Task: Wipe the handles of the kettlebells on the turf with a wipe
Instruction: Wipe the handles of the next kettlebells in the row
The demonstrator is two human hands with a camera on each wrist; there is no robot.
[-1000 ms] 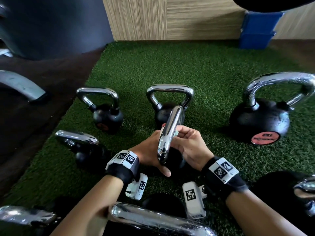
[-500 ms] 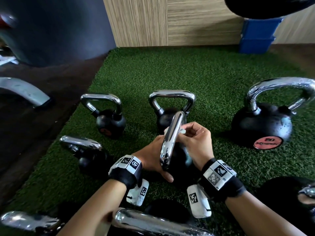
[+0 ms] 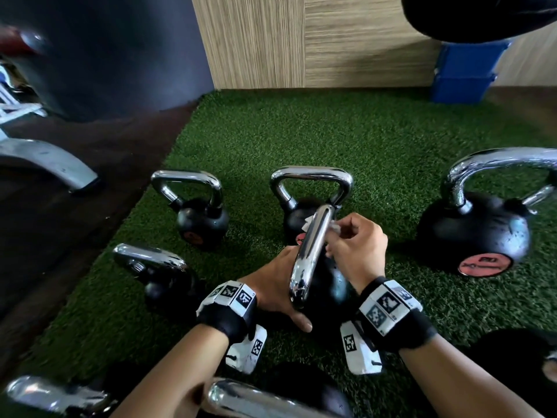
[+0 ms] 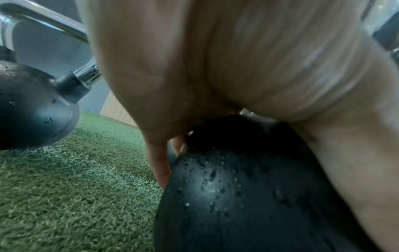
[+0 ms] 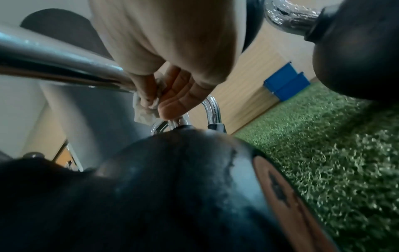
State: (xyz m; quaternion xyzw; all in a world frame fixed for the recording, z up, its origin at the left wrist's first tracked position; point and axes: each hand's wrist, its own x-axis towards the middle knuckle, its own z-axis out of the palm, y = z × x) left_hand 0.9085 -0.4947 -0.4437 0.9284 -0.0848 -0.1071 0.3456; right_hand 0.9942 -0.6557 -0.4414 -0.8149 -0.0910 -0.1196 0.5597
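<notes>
Right hand pinches a white wipe against the far end of a chrome handle, thumb and fingers curled round the crumpled tissue; the right wrist view shows the wipe bunched between the fingertips just below the bar. Left hand lies with spread fingers on the wet black ball of the same kettlebell, thumb reaching round its near side, steadying it on the turf.

This kettlebell stands in the middle of a cluster. Just behind it, almost touching the handle's far end, stands a second kettlebell. To the left, apart from each other, are a small kettlebell and a tilted kettlebell, both near the left edge of the turf, where the dark floor begins. A large kettlebell sits well apart to the right. More chrome handles crowd the near edge of the head view beneath the forearms.

Beyond the cluster the turf lies open up to the wooden wall and a blue box in the far right corner.
</notes>
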